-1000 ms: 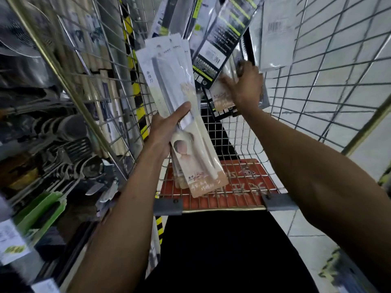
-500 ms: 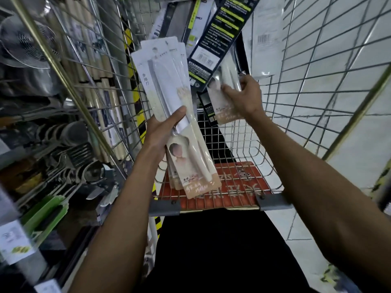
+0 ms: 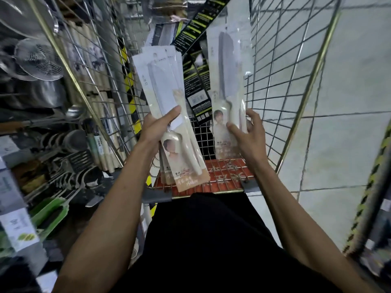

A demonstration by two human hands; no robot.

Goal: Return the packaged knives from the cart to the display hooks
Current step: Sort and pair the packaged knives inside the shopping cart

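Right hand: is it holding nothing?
No, the right hand holds a single packaged knife upright above the cart.

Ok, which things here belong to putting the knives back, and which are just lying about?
Job: left hand gripping knife stack; right hand holding knife pack; black packs in cart.
Lying about: strainers, green tray, spatulas.

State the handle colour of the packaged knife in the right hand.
Cream white; the head view shows the packaged knife in the right hand.

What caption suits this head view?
Left hand grips a stack of packaged knives; right hand holds a single packaged knife over the wire cart.
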